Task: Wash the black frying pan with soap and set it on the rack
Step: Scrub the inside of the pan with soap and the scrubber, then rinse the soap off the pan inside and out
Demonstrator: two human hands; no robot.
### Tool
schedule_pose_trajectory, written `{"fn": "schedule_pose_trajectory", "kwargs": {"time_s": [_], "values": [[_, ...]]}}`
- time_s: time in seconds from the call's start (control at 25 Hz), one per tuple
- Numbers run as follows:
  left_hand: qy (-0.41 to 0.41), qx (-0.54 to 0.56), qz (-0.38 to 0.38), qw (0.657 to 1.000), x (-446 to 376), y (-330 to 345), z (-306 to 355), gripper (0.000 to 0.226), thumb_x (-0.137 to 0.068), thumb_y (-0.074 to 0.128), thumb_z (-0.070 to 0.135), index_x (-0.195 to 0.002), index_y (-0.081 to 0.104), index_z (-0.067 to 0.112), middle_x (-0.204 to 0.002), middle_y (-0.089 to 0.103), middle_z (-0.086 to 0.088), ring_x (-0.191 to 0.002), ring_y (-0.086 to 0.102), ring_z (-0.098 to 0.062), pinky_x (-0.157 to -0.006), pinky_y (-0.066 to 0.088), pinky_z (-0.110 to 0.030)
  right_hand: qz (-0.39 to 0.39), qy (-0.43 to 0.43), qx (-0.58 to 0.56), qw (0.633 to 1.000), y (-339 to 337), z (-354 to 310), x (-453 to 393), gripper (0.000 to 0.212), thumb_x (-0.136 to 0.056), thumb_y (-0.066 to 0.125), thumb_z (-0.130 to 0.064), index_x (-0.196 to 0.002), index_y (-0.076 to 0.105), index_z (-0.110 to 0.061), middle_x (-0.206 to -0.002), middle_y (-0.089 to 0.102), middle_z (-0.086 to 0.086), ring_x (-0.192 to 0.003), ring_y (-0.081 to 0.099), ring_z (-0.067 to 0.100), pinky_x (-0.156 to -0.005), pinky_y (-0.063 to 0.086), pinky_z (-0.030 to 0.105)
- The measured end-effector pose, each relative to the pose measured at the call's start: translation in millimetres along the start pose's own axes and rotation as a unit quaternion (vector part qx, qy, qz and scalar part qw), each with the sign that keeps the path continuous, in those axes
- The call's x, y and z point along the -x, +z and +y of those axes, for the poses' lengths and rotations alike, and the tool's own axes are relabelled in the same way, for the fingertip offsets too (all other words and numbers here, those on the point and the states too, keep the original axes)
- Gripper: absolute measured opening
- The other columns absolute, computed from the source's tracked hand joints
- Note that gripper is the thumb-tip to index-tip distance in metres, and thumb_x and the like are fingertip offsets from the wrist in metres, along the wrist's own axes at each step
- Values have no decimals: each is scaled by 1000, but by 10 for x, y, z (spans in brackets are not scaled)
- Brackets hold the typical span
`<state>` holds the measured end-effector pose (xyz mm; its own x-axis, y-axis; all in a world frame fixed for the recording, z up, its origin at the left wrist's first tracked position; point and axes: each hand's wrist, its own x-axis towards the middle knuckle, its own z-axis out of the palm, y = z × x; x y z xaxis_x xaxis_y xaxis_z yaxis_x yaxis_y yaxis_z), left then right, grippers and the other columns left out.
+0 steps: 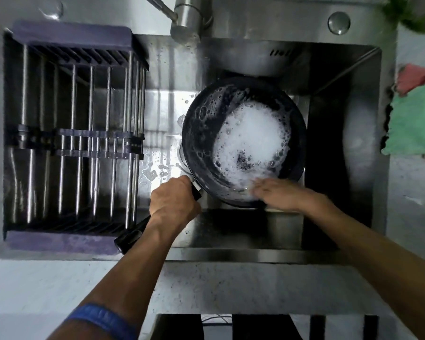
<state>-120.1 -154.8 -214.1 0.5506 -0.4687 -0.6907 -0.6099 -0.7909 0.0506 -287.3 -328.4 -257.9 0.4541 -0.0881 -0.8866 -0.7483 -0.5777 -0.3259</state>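
Inside the sink (341, 143), seen from the head camera, one black pan (201, 133) is sitting tilted, its bowl on the right half of the basin and full of white suds (250, 133). Its long axis is running from the bowl down and to the left along the handle (130, 235), whose free end is pointing toward the near corner of the rack (66, 148). The left hand (173, 201) is gripping the handle close to the bowl, fingers wrapped round it. The right hand (280, 192) is working at the near rim, motion-blurred; whether it is pinching a sponge or rubbing bare I cannot tell. The two hands are sitting apart, one either side of the pan's near edge.

For the move to come, what matters is that the rack is lying to the left of the pan, across the basin, so the left hand is the nearer one and is already holding the part to lift by. I judge the soaping to be under way and the rinse not yet done; no water is showing from the tap (184, 33).

Counted: one pan, one rack, one tap, two hands, and two cloths (412, 123) at the right edge, one green, one pink.
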Motion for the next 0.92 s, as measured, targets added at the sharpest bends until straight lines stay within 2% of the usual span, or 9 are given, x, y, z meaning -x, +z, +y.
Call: {"fn": "schedule_pose_trajectory", "kwargs": {"time_s": [0.08,0.16,0.32,0.48,0.6,0.68,0.76,0.84,0.92], "values": [[-1,-4,3,1000,7,3,3,27,-77,67,22,-104,61,19,-94,65,-3,-86,64,-25,-67,45,-31,27,34,129,991,-60,68,88,49,-105,21,-49,-140,49,-29,-159,34,7,-145,31,32,-114,32,47],[-3,-4,5,1000,-3,3,9,27,-77,68,22,-103,62,20,-93,66,-3,-85,63,-24,-66,44,-30,-11,-12,91,996,6,-90,107,51,-105,24,-50,-145,46,-27,-158,36,6,-145,32,29,-116,28,46],[-5,-3,11,1000,-8,23,7,26,-78,68,23,-104,62,20,-92,66,-2,-83,63,-23,-65,43,-29,55,13,124,991,-13,77,56,59,-102,16,-58,-149,41,-31,-162,29,0,-149,25,24,-121,19,44],[0,-9,11,1000,8,-16,27,25,-79,67,23,-104,61,19,-94,66,-3,-85,64,-24,-68,47,-31,-10,-174,-122,977,91,-613,-218,60,-102,18,-64,-156,3,-45,-165,-12,-17,-151,-14,10,-121,-6,41],[0,-9,11,1000,12,21,11,24,-80,66,25,-104,61,21,-94,66,-1,-86,65,-22,-73,52,-33,196,-121,13,973,-577,-661,-845,57,-106,24,-50,-157,-1,-41,-163,-23,-11,-150,-19,19,-121,-5,47],[-5,-12,13,1000,-19,39,-2,24,-80,67,26,-103,62,22,-92,66,1,-84,65,-20,-73,54,-34,270,6,188,944,-906,-187,-926,57,-104,34,-34,-158,15,-32,-167,-13,-5,-154,-2,25,-122,6,51],[-13,-8,8,1000,-12,27,10,24,-80,68,27,-103,62,23,-91,66,2,-82,64,-19,-72,53,-32,284,82,309,904,-826,255,-702,57,-94,44,-19,-151,37,-21,-166,8,7,-148,18,33,-120,17,52],[-16,-10,-6,1000,31,-15,25,27,-80,69,27,-105,59,22,-93,65,1,-84,64,-20,-70,49,-30,248,56,364,896,-534,412,-364,46,-88,51,-14,-134,57,-17,-150,40,13,-132,40,36,-111,32,45],[-18,-7,-23,1000,74,-87,7,35,-81,70,26,-111,55,19,-99,64,0,-87,61,-19,-70,44,-28,242,9,318,917,-365,393,-83,37,-85,57,-13,-120,66,-21,-128,62,6,-117,52,33,-98,40,38]]}}
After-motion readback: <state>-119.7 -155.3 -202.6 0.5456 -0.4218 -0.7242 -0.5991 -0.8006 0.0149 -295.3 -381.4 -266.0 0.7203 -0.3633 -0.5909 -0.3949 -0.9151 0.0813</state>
